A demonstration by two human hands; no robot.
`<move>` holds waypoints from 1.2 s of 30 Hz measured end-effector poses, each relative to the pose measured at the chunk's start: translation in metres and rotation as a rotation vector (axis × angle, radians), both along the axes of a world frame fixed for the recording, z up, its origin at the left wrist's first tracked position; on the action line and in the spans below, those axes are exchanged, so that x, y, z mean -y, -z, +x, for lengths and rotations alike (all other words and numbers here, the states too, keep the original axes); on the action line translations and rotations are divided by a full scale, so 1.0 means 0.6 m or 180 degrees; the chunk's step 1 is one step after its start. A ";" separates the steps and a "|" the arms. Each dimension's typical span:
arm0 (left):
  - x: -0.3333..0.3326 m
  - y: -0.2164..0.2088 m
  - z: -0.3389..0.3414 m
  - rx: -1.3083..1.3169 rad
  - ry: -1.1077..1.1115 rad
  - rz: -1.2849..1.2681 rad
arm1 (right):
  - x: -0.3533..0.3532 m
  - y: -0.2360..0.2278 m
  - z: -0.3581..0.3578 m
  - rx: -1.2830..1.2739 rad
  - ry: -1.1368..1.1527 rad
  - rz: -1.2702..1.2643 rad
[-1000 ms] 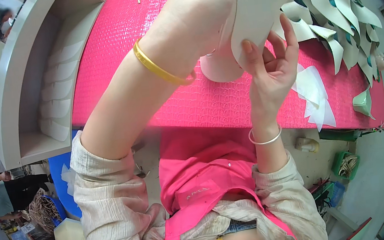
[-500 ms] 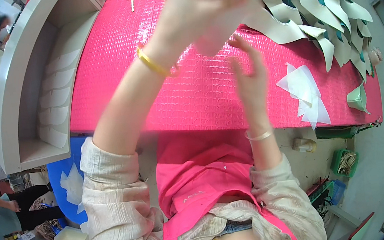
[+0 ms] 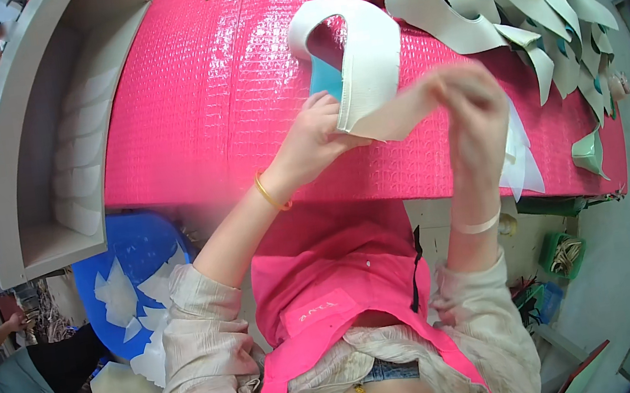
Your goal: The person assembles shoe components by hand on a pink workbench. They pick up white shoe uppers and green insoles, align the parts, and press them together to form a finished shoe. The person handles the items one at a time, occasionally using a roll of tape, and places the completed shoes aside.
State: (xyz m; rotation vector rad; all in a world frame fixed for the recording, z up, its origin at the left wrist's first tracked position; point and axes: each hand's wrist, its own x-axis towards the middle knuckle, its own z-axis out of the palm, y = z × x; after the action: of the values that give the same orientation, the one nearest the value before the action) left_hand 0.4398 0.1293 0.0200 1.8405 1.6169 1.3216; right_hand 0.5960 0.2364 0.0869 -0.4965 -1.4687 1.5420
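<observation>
Over the pink table my left hand (image 3: pixel 312 141) grips the lower end of a curved off-white shoe-upper piece (image 3: pixel 371 46), its fingers wrapped round the edge. A teal inner face shows inside the bend. From that end a thin see-through sheet (image 3: pixel 403 109) stretches to my right hand (image 3: pixel 475 116), which pinches its far corner. Motion blurs those right fingertips somewhat. Under and beside the right wrist lies a small pile of pale film scraps (image 3: pixel 520 153), partly covered by the hand.
Many similar off-white pieces (image 3: pixel 508 0) are heaped at the far right. A small green cup (image 3: pixel 588 154) stands on the right of the pink tabletop (image 3: pixel 194 125). At left are a grey shelf unit (image 3: pixel 2 174) and a blue stool (image 3: pixel 84 258) with film scraps. Other people work at far left.
My left hand has come down and nearer with the shoe-upper piece. My right hand, open before, has moved right and now pinches the thin sheet. More scraps show on the stool.
</observation>
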 end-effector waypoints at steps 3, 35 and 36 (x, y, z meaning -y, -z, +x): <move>0.009 -0.002 0.000 0.0365 0.0208 0.0095 | -0.052 0.018 -0.055 0.0235 -0.0062 -0.0247; 0.074 -0.019 0.080 0.1838 -0.0534 -0.0939 | -0.047 0.091 -0.092 0.0042 0.1042 -0.1238; 0.069 -0.010 0.079 0.1969 -0.0968 -0.1409 | -0.041 0.085 -0.097 -0.0086 0.1052 -0.1164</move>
State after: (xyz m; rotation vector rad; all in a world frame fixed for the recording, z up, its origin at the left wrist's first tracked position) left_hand 0.4871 0.0880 0.0260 0.8413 1.6839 1.3308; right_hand 0.5378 0.2607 0.0360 -0.8821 -1.0215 1.5416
